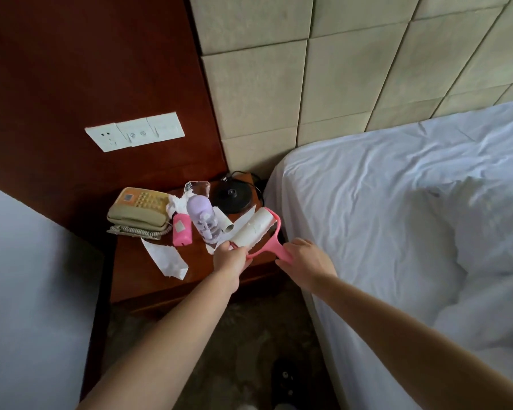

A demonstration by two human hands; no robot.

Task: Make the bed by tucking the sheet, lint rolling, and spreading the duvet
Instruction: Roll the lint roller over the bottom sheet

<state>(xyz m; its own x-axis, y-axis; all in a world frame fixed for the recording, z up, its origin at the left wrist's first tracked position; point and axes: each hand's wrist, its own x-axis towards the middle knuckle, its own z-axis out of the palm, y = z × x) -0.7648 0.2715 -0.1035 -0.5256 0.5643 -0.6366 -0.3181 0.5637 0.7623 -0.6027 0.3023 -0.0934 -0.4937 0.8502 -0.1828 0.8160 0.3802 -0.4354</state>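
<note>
A pink lint roller [258, 229] with a white sticky roll hangs over the wooden nightstand [148, 279], beside the bed. My right hand [304, 261] grips its pink handle. My left hand [231, 258] pinches the near end of the roll, where a torn white sheet hangs loose. The bed's white sheet [367, 196] covers the mattress on the right. A rumpled white duvet [471, 261] lies heaped on it, nearer to me.
On the nightstand stand a beige telephone [137, 211], a purple-capped bottle [203, 220], a pink container [182, 232], a black kettle base [233, 196] and torn white paper strips [168, 258]. A padded headboard [323, 84] rises behind. Another white-covered bed [27, 291] is at left.
</note>
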